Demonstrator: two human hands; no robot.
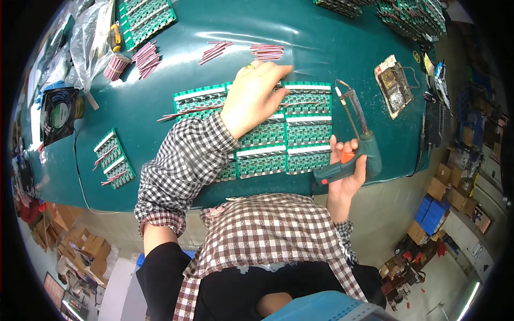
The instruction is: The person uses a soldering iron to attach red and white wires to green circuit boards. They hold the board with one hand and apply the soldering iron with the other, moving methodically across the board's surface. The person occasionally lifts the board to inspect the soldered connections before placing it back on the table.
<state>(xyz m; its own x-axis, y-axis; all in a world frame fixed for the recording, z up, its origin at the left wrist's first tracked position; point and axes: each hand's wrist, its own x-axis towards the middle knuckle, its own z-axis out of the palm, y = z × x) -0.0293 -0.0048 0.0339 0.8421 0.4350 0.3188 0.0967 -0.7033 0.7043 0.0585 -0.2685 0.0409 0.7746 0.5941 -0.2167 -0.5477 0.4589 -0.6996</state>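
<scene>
My left hand lies over the upper part of a panel of green circuit boards. Its index finger and thumb stretch to the right with a gap between them; the other fingertips are hidden underneath. Thin red and dark wires run across the panel on the left of this hand, and another wire shows beside the thumb. At the panel's right edge, my right hand is closed round the handle of a green soldering gun with an orange-red trigger. The gun's slender tip points up and away, apart from the boards.
Wire bundles lie beyond the panel, with more at the far left. A fan and a small wired board sit at left. At right are a solder-stained tray and a soldering iron. Board stacks stand far right.
</scene>
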